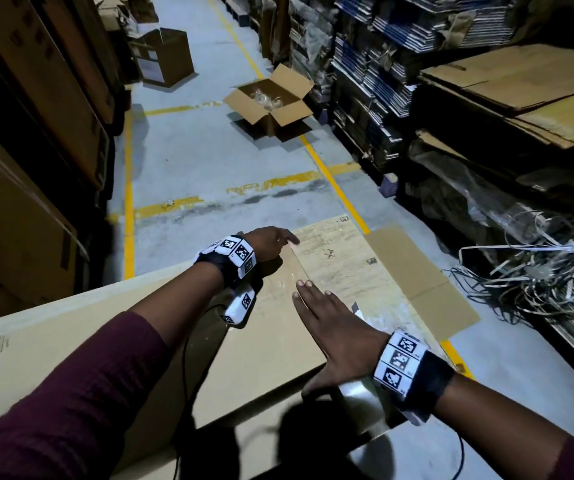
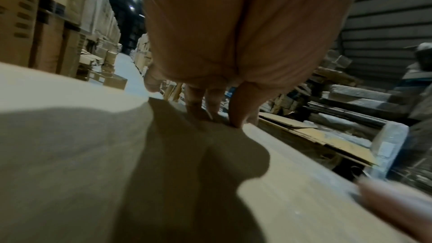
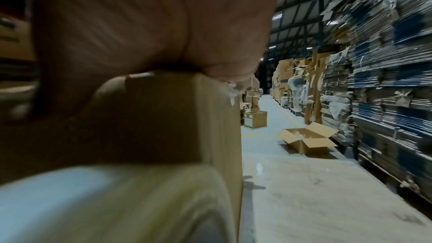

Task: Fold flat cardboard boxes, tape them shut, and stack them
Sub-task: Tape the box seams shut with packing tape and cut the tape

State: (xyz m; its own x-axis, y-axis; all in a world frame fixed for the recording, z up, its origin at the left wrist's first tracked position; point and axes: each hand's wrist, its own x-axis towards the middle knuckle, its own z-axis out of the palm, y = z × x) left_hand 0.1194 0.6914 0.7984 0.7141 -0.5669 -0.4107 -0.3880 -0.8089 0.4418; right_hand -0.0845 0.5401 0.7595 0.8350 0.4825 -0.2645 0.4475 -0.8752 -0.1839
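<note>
A large brown cardboard box (image 1: 133, 341) stands in front of me, its top facing up. My left hand (image 1: 273, 242) is at the far right corner, with straight fingertips (image 2: 236, 121) pressing down on the top edge. My right hand (image 1: 330, 323) lies flat along the box's right edge with its fingers straight. Its thumb (image 3: 110, 90) lies against the box's shaded side. A roll of clear tape (image 3: 117, 200) shows just under my right wrist; what holds it is hidden. Shiny tape runs along the edge between my hands.
Beyond the box, a pale flat sheet (image 1: 341, 258) and a cardboard flap (image 1: 417, 282) lie on the floor. Farther down the aisle sits an open carton (image 1: 271, 102). Stacked flat cardboard (image 1: 520, 81) and tangled strapping (image 1: 538, 271) line the right; tall boxes (image 1: 19, 133) line the left.
</note>
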